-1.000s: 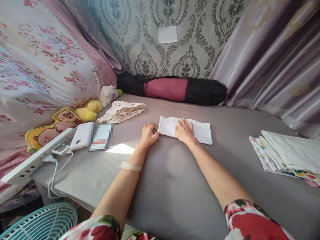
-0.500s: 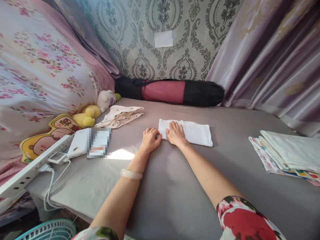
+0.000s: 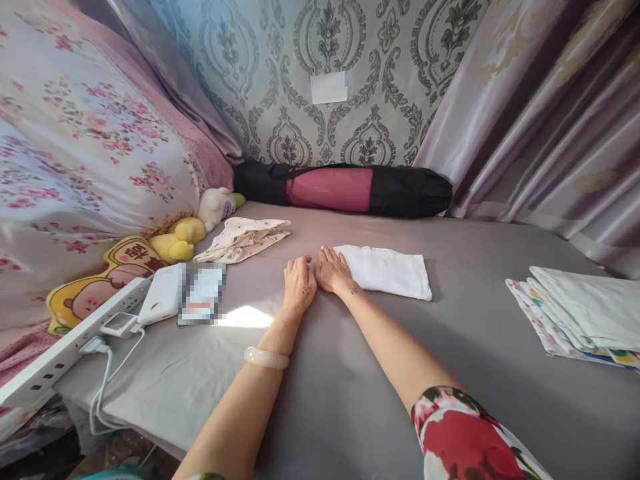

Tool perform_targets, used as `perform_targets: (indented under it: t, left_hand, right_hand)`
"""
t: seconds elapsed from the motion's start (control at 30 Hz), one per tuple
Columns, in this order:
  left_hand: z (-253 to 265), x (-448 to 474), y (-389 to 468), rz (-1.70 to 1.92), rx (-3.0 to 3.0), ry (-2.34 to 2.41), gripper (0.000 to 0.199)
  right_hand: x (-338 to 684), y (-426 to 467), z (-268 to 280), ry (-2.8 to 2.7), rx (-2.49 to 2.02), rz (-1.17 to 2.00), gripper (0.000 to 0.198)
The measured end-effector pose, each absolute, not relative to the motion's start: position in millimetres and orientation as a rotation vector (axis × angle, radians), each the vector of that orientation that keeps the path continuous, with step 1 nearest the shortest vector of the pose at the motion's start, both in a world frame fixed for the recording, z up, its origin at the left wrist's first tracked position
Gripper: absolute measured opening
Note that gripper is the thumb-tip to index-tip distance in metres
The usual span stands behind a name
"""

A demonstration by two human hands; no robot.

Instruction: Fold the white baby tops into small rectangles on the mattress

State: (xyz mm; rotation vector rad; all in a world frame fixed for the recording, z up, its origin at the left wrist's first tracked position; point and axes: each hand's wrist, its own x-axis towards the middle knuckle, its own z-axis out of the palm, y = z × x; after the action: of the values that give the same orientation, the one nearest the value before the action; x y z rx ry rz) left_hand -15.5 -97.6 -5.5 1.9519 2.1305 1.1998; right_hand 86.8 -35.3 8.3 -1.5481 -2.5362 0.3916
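Observation:
A folded white cloth point(image 3: 393, 270) lies flat as a long rectangle on the grey sheet. My right hand point(image 3: 334, 270) rests over its left end, fingers stretched out and pressed together, hiding that edge. Just left of it, my left hand point(image 3: 300, 283) is down on the sheet with its fingers curled. What those fingers hold, if anything, is hidden. A crumpled cream patterned cloth point(image 3: 245, 239) lies farther back on the left. At the right is a stack of folded cloths point(image 3: 583, 310), a white one on top.
A black and red long bag point(image 3: 330, 190) lies along the wall. On the left are plush toys point(image 3: 183, 239), a power strip point(image 3: 75, 347) with cables, a white power bank point(image 3: 161, 293) and a blurred flat object point(image 3: 203, 293). Curtains point(image 3: 540, 133) hang at the right.
My right hand has slid left along the white cloth to its left end. My left hand stays curled, now close beside the right. The view has shifted slightly.

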Motion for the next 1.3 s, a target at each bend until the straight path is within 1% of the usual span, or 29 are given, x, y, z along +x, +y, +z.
perform_targets:
  t: [0.2,0.3,0.43,0.53,0.63,0.9,1.1,1.3]
  left_hand:
    - [-7,-14,-99,1.123,2.102,2.031,0.037]
    - [-6,-12,-100,1.048,2.216,1.973,0.043]
    - [-3,-7,-103,0.832,2.422,1.861,0.044]
    - [-4,-5,-104,0.639,2.503,1.768,0.045]
    - [-6,-5,-102,0.526,2.506,1.744,0.045]
    - [-8,-7,-100,0.457,2.518,1.773,0.045]
    - [-6,-6,-101,0.465,2.524,1.77,0.045]
    - [-8,-6,-99,0.454,2.528,1.774,0.045]
  right_hand:
    - [95,-32,15,-2.538,-1.482,0.461,0.058]
    - [114,-29,21,-2.474,-1.478,0.387,0.056]
    - [149,-30,24,-2.441,-1.593,0.231,0.055]
    - [166,-35,21,-2.478,-1.649,0.205,0.052]
    - [171,-38,16,-2.477,-1.659,0.203,0.052]
    - [176,-37,17,-2.392,-1.614,0.295,0.053]
    - [211,-39,18,-2.213,-1.791,0.187,0.054]
    - [229,-40,7,-2.239,-1.87,0.262,0.056]
